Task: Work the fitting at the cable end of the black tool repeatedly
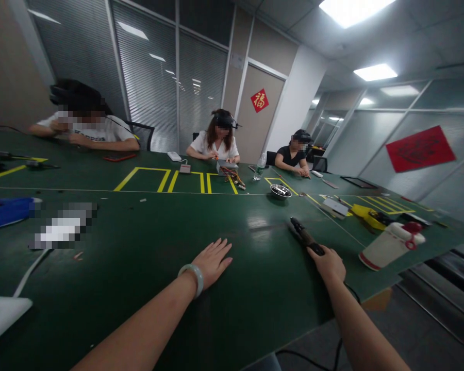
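Cup: white with a red stripe, near the right part of the table's near edge.
Bowl: shiny metal, mid-table, at the seam.
Bottle: clear plastic, upright by the far edge.
Box: grey, with coloured wires beside it, near the far edge.
White cable: at the table's left, leading to a white case.
People: three, seated along the far edge.
Door: behind them, bearing a red paper sign.
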Demonstrator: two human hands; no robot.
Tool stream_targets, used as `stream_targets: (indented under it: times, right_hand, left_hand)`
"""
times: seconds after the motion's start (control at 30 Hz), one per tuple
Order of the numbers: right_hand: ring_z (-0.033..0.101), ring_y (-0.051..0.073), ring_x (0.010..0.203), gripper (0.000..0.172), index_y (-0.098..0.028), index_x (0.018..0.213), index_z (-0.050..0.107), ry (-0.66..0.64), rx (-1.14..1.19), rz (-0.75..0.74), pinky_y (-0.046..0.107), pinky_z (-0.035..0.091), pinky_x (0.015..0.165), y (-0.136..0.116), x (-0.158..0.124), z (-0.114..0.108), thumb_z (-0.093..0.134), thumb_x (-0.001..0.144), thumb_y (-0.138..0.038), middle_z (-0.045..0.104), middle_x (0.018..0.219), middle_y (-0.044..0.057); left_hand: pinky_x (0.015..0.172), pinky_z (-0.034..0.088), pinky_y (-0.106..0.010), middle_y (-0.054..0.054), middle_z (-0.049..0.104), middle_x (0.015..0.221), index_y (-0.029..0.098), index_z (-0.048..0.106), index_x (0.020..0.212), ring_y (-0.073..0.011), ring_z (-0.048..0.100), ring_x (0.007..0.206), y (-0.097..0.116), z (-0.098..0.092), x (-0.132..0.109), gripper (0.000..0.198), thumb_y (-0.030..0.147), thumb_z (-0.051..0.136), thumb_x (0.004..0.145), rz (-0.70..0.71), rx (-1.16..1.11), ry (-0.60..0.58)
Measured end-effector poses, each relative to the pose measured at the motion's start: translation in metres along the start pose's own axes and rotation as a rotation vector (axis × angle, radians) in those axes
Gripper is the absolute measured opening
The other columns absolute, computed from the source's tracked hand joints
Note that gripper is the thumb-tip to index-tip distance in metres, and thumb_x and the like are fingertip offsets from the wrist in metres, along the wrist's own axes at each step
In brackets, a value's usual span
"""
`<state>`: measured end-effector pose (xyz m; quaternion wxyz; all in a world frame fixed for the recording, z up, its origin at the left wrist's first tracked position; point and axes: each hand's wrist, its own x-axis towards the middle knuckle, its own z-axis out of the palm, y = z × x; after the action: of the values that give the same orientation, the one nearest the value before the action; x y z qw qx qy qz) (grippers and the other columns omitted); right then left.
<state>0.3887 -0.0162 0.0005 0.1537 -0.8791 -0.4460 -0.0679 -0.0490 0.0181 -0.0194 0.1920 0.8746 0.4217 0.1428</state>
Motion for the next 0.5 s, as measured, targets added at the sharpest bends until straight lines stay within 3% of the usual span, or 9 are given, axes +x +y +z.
stream_targets:
  times: [0.1, 0.2, 0.37, 0.5]
  right_hand:
    - [0.060, 0.030, 0.096, 0.058, -0.029, 0.118, 0.062, 0.024, 0.043, -0.147, 0.039, 0.048, 0.072, -0.019, -0.014, -0.007, 0.043, 0.080, -0.068, 0.062, 0.112, 0.010]
    - [0.060, 0.029, 0.093, 0.048, -0.029, 0.115, 0.064, 0.028, 0.114, -0.369, 0.038, 0.048, 0.072, -0.055, -0.034, -0.012, 0.049, 0.081, -0.060, 0.063, 0.109, 0.008]
    - [0.059, 0.025, 0.093, 0.041, -0.027, 0.111, 0.065, -0.040, 0.271, -0.721, 0.035, 0.047, 0.077, -0.139, -0.076, -0.006, 0.061, 0.079, -0.051, 0.064, 0.103, 0.006]
    - [0.058, 0.021, 0.096, 0.043, -0.028, 0.113, 0.063, -0.104, 0.335, -0.928, 0.034, 0.046, 0.085, -0.207, -0.111, 0.006, 0.067, 0.075, -0.047, 0.064, 0.104, 0.004]
  left_hand:
    - [0.114, 0.024, -0.046, -0.003, 0.029, 0.152, 0.027, 0.032, 0.145, -0.0231, 0.023, 0.141, 0.000, -0.001, 0.000, 0.056, 0.054, 0.023, 0.097, 0.028, -0.007, 0.069]
    - [0.113, 0.027, -0.046, -0.001, 0.032, 0.151, 0.029, 0.033, 0.144, -0.0216, 0.027, 0.140, 0.008, -0.009, -0.002, 0.051, 0.049, 0.027, 0.098, 0.079, 0.007, 0.190]
    - [0.114, 0.028, -0.043, 0.001, 0.040, 0.147, 0.030, 0.037, 0.142, -0.0188, 0.032, 0.138, 0.022, -0.025, -0.009, 0.045, 0.036, 0.035, 0.098, 0.220, 0.071, 0.428]
    - [0.115, 0.027, -0.044, -0.001, 0.041, 0.146, 0.027, 0.038, 0.142, -0.0199, 0.032, 0.138, 0.023, -0.030, -0.012, 0.046, 0.028, 0.037, 0.096, 0.223, 0.105, 0.570]
